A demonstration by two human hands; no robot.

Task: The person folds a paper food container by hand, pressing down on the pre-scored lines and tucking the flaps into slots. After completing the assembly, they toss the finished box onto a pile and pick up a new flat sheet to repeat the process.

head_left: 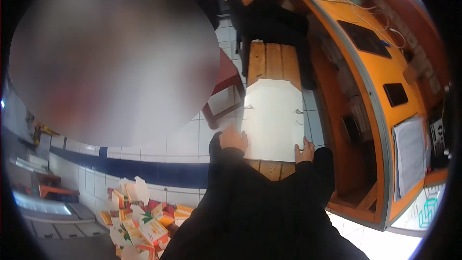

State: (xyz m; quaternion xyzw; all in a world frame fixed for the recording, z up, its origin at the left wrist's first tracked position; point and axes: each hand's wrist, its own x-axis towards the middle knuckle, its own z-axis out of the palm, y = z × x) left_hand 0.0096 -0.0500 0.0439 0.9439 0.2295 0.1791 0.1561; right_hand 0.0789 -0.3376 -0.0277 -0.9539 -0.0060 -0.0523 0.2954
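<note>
Flat white die-cut cardboard sheet (273, 119), clipped corners, small slits

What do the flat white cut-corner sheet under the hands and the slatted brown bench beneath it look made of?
The flat white sheet: probably thin cardboard with a matt finish. It lies stiff and flat, with clipped corners and small die-cut slits. The slatted bench: wood, light brown, possibly varnished. Grain, darker knots and seams between the planks show.

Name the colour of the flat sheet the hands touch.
The sheet is white; the head view shows it.
</note>
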